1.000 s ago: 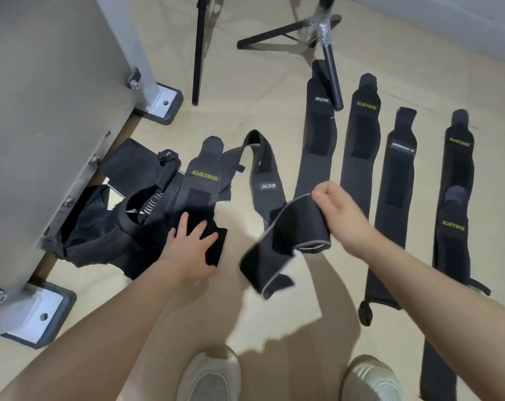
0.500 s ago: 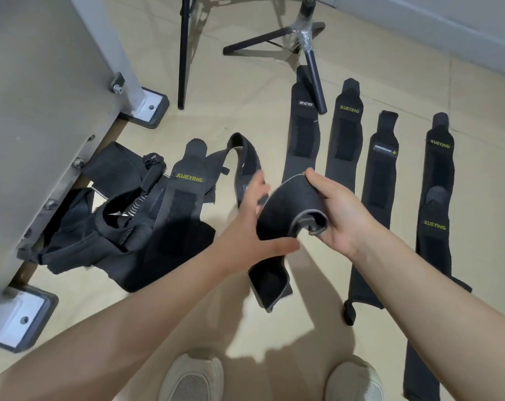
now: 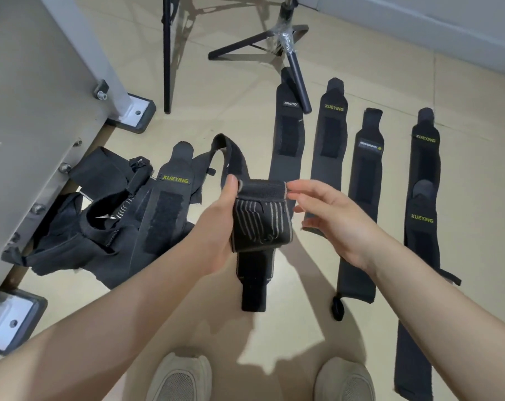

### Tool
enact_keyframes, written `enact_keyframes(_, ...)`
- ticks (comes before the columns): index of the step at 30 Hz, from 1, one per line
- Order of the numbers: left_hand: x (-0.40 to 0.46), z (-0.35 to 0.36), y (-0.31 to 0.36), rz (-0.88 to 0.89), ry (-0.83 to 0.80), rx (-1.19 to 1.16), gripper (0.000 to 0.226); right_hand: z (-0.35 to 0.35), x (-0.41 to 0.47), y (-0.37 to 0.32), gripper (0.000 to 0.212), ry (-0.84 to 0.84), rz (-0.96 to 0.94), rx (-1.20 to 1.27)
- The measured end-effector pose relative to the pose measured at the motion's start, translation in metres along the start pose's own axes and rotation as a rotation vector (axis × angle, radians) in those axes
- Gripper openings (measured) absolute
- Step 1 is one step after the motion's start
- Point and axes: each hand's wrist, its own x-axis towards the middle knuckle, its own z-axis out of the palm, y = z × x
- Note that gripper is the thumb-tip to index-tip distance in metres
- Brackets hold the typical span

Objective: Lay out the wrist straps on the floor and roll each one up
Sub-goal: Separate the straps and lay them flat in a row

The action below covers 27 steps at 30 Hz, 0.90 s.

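Left hand (image 3: 216, 227) grips a strap (image 3: 260, 221), right hand (image 3: 326, 215) open beside it; four straps (image 3: 329, 146) laid flat, a pile (image 3: 115, 221) waiting, none rolled.

Held wrist strap (image 3: 260, 224): black, with thin pale grey lengthwise stripes on its folded face and a plain black tail. Laid-out straps: first (image 3: 287, 140) charcoal, white lettering, black hook-and-loop patch; second (image 3: 329, 140) charcoal, yellow-green lettering, black patch; third (image 3: 365, 180) dark grey, white label with a small green mark; fourth (image 3: 423, 204) charcoal, yellow-green lettering twice. Heap of straps (image 3: 106, 221): black, one with yellow-green lettering. Floor (image 3: 216, 117): beige tiles. Tripod (image 3: 286, 39): black. Shoes (image 3: 182, 377): pale beige mesh. Cabinet (image 3: 28, 96): grey metal.
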Motion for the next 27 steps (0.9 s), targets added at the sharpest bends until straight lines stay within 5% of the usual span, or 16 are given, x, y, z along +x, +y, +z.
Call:
enact_keyframes(5, -0.004, 0.013, -0.002, -0.076, -0.006, -0.164, 0.068, 0.011, -0.004, 0.013, 0.052, -0.149, 0.040, 0.033)
enact_keyframes(10, -0.011, 0.008, 0.006, 0.087, 0.050, -0.193, 0.034, 0.013, 0.002, 0.029, 0.065, -0.292, 0.073, -0.163)
enact_keyframes(14, 0.002, 0.000, 0.013, 0.117, 0.171, -0.316, 0.034, -0.001, 0.002, 0.049, 0.028, -0.278, 0.117, -0.449)
enact_keyframes(18, 0.007, -0.003, 0.001, -0.059, 0.030, -0.224, 0.062, -0.004, -0.001, 0.037, 0.018, -0.128, 0.134, 0.029)
enact_keyframes(21, -0.004, -0.001, -0.028, -0.077, -0.138, 0.110, 0.047, -0.005, -0.001, 0.014, 0.017, -0.060, 0.090, 0.304)
enact_keyframes(27, -0.026, 0.026, -0.034, 0.014, -0.228, 0.251, 0.027, -0.018, -0.016, -0.024, 0.022, 0.095, 0.041, 0.544)
